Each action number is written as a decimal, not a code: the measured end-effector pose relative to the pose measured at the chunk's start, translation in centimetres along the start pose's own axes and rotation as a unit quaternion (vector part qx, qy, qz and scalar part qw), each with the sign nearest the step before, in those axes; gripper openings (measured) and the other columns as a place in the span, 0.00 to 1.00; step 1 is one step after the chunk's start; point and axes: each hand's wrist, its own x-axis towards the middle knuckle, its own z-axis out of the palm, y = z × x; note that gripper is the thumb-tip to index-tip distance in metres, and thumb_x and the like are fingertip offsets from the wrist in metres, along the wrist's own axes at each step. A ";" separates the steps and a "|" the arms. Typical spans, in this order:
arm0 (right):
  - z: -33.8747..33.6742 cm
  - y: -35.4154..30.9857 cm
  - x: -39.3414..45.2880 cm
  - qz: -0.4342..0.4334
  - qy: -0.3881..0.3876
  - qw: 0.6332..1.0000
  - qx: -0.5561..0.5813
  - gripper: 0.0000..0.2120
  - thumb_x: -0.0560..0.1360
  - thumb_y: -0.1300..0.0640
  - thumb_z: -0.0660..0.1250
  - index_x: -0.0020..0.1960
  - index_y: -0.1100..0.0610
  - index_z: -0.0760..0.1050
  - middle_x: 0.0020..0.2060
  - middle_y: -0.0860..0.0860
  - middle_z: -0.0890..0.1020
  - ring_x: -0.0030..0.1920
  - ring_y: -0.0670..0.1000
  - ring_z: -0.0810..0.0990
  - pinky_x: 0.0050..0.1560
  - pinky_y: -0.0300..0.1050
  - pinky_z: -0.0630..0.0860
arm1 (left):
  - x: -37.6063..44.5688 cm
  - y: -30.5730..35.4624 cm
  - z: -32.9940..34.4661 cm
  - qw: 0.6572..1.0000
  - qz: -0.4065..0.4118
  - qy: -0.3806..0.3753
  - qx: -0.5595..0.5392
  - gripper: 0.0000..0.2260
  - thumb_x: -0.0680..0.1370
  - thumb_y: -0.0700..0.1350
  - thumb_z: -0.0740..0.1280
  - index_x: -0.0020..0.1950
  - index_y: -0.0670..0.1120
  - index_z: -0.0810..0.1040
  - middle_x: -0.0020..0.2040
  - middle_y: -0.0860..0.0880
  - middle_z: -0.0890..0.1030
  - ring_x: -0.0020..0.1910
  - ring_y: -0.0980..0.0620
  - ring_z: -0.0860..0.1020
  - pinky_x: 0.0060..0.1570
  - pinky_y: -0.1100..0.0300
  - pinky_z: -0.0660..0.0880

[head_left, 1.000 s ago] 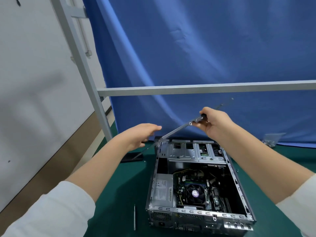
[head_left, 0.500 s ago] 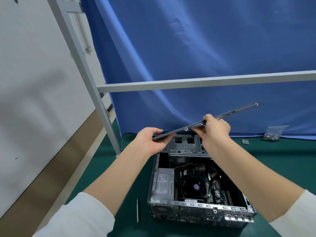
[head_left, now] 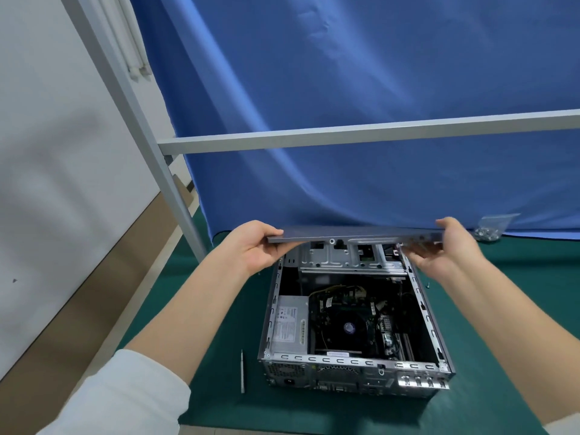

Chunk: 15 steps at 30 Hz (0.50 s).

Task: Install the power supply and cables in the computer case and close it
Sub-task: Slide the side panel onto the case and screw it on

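A green mat [head_left: 219, 356] is covering the table, with a blue curtain [head_left: 345, 105] and a grey frame bar [head_left: 361, 135] behind it.

Nearest, at lower centre, a thin screwdriver [head_left: 242, 372] is lying on the mat just left of the case [head_left: 354, 328]. The case is sitting open-topped at centre frame, its port side facing the camera. Inside it, the power supply [head_left: 288, 321] is already sitting in the left bay, and cables [head_left: 342, 290] are running to the board beside the fan [head_left: 349, 327].

Farther back, both hands are holding the side panel [head_left: 354, 237] above the far end of the case. The left hand [head_left: 251, 249] is gripping its left end, thumb on top and fingers curled beneath; the right hand [head_left: 452, 249] is gripping the right end the same way. A second ago the panel was slanting up toward the upper right, with the right hand near its middle. Now it is lying nearly level, edge-on to the camera, and the right hand is out at its far corner. It is not touching the case yet.

By my reading, fitting is done and closing is under way: the panel is being squared up, ready to be lowered onto the rails.

At far right, a screw bag [head_left: 492, 227] is resting against the curtain.
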 end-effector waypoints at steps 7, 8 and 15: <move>-4.4 0.0 3.3 0.085 0.014 0.992 -0.092 0.05 0.78 0.60 0.60 0.43 0.58 0.69 0.44 0.55 0.79 0.37 0.55 0.81 0.37 0.54 0.81 | 1.3 0.8 -3.0 0.997 0.004 0.020 0.076 0.06 0.79 0.30 0.57 0.52 0.35 0.72 0.45 0.38 0.82 0.43 0.42 0.82 0.31 0.53 0.81; -4.9 0.1 3.8 0.084 0.003 0.984 -0.154 0.05 0.77 0.60 0.61 0.43 0.58 0.69 0.42 0.56 0.79 0.35 0.55 0.81 0.36 0.52 0.82 | 1.4 0.8 -3.6 0.996 0.002 0.017 0.083 0.07 0.79 0.30 0.57 0.53 0.35 0.73 0.43 0.39 0.83 0.40 0.42 0.83 0.30 0.54 0.80; -6.2 2.7 7.0 0.031 -0.043 0.867 -0.496 0.12 0.77 0.55 0.64 0.52 0.64 0.72 0.38 0.59 0.75 0.35 0.56 0.75 0.36 0.45 0.71 | 2.6 -1.1 -7.4 0.978 0.000 -0.065 0.197 0.11 0.76 0.34 0.61 0.56 0.40 0.77 0.48 0.45 0.85 0.44 0.51 0.84 0.36 0.61 0.80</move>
